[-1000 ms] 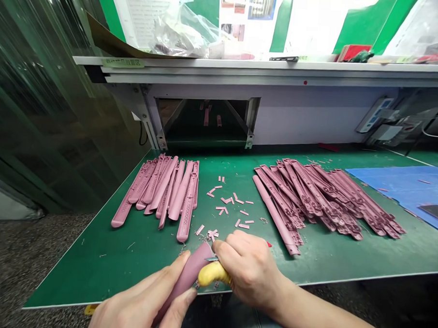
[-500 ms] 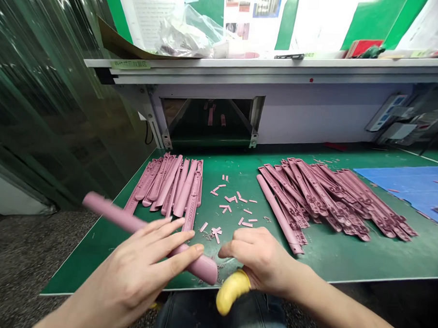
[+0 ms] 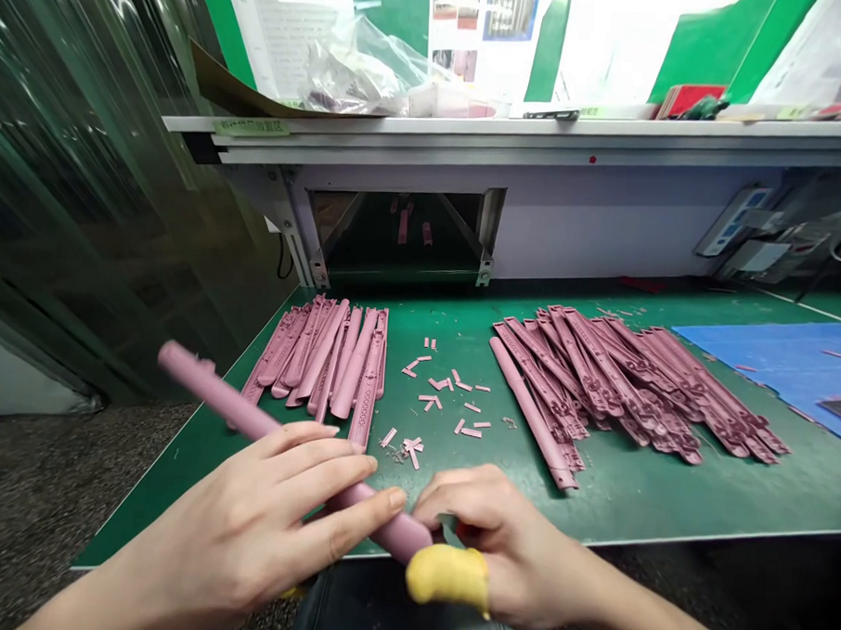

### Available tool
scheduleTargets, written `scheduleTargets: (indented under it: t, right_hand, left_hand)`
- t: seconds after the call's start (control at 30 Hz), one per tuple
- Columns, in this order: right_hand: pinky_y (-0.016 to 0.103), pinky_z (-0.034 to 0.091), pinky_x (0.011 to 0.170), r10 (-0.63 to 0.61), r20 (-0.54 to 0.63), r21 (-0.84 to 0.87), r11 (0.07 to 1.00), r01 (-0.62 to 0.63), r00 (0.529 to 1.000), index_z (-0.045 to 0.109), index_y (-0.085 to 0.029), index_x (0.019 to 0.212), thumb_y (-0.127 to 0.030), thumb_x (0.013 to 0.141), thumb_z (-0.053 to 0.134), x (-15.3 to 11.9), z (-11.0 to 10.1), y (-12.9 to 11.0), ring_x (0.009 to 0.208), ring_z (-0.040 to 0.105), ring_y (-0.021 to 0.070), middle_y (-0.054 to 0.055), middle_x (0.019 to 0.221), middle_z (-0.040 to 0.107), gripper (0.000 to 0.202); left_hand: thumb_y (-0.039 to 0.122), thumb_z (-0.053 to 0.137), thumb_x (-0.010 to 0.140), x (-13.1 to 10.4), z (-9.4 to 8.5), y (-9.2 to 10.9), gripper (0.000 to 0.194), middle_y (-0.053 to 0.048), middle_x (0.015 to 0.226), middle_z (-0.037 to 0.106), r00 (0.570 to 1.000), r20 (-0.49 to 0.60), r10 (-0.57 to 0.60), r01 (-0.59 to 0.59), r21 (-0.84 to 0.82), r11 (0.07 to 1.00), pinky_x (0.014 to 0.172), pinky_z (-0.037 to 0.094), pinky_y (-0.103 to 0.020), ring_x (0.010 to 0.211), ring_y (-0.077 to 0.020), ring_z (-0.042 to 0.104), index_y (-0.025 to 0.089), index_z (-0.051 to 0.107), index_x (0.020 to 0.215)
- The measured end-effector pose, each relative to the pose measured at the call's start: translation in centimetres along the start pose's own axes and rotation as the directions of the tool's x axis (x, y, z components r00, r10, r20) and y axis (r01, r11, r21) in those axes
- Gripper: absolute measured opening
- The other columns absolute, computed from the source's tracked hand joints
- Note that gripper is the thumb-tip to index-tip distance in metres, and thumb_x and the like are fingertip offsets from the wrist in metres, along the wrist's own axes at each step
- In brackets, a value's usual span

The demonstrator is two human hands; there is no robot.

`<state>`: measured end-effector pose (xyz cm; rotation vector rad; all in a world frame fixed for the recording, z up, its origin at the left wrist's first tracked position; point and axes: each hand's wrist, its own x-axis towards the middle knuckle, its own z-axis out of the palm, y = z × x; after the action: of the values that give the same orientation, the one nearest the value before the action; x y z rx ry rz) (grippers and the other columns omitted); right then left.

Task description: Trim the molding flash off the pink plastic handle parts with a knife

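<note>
A long pink plastic piece [image 3: 225, 404] slants across the near left, its far end raised past the green table's left edge. My left hand [image 3: 279, 513] is wrapped over its middle. At the piece's near end is my right hand [image 3: 501, 541], fingers curled, its thumb in a yellow cover beside the tip. Whatever lies between the right fingers is hidden. Beyond the left hand rests a pile of pink pieces [image 3: 321, 357]. A larger pile [image 3: 619, 379] lies at the right, and small pink scraps [image 3: 435, 383] are scattered between the piles.
The green table [image 3: 441, 483] ends at a near edge above my lap. A shelf [image 3: 428, 139] spans the back, above an opening [image 3: 402, 249] with pink pieces inside. A blue sheet [image 3: 774, 354] lies at the right, a power strip [image 3: 735, 222] behind it.
My right hand has moved down against the near end of the piece, its yellow-covered thumb swinging up beside the tip. My left hand and the piece have shifted slightly right, and the far end is higher.
</note>
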<state>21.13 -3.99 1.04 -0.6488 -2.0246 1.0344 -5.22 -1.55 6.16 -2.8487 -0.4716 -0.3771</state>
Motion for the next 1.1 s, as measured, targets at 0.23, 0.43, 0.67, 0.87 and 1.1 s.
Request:
scheduleTargets:
  t: [0.23, 0.43, 0.67, 0.87, 1.1]
  right_hand:
    - [0.017, 0.018, 0.035, 0.510, -0.224, 0.651, 0.712, -0.262, 0.830, 0.052, -0.021, 0.099, -0.058, 0.095, 0.028, -2.7, 1.5, 1.8, 0.040, 0.021, 0.0054, -0.007, 0.062, 0.040, 0.044]
    - [0.026, 0.029, 0.051, 0.061, -0.031, -0.359, 0.931, -0.068, 0.998, 0.059, -0.016, 0.075, -0.068, 0.085, 0.041, -0.3, 5.6, 1.7, 0.055, 0.044, 0.0130, 0.001, 0.063, 0.052, 0.056]
    - [0.027, 0.021, 0.047, -0.028, 0.002, -0.719, 0.695, 0.021, 1.000, 0.050, -0.018, 0.063, -0.083, 0.075, 0.029, 1.0, 6.4, 2.6, 0.048, 0.040, 0.0127, 0.000, 0.059, 0.050, 0.070]
    - [0.030, 0.014, 0.047, -0.160, 0.163, -0.672, 0.705, 0.229, 0.973, 0.050, -0.018, 0.062, -0.050, 0.098, 0.027, -0.2, 6.3, 2.3, 0.047, 0.038, 0.0118, 0.000, 0.057, 0.051, 0.053]
    - [0.027, 0.022, 0.046, -0.103, -0.056, -0.582, 0.811, 0.051, 0.993, 0.058, -0.015, 0.072, -0.080, 0.079, 0.029, 0.4, 6.2, 2.5, 0.050, 0.039, 0.0128, 0.000, 0.059, 0.047, 0.072]
  left_hand:
    - [0.024, 0.064, 0.081, -1.5, 4.6, 2.2, 0.035, -0.001, 0.071, 0.065, 0.689, 0.214, -0.693, 0.475, -0.855, 0.208, 0.051, 0.049, -0.018, 0.056, -0.0108, 0.058, 0.022, 0.061, 0.116]
    - [0.044, 0.065, 0.079, 4.3, 8.2, 1.9, 0.029, 0.006, 0.072, 0.049, 0.111, 0.470, -0.876, -0.103, -0.871, -0.480, 0.029, 0.026, -0.009, 0.038, 0.0011, 0.034, 0.017, 0.053, 0.082]
    - [0.040, 0.071, 0.075, 6.2, 8.5, 1.4, 0.028, 0.005, 0.076, 0.048, 0.116, 0.459, -0.881, -0.256, -0.843, -0.473, 0.029, 0.028, -0.009, 0.040, 0.0013, 0.039, 0.018, 0.055, 0.082]
    - [0.038, 0.068, 0.078, 6.2, 8.3, 1.4, 0.026, 0.004, 0.075, 0.053, 0.158, 0.485, -0.860, -0.356, -0.784, -0.508, 0.027, 0.029, -0.009, 0.038, 0.0012, 0.040, 0.015, 0.057, 0.083]
    - [0.034, 0.038, 0.096, 5.9, 6.9, 1.4, 0.030, -0.001, 0.080, 0.060, 0.412, 0.517, -0.751, -0.535, -0.530, -0.658, 0.029, 0.036, -0.010, 0.043, -0.0015, 0.048, 0.012, 0.058, 0.099]
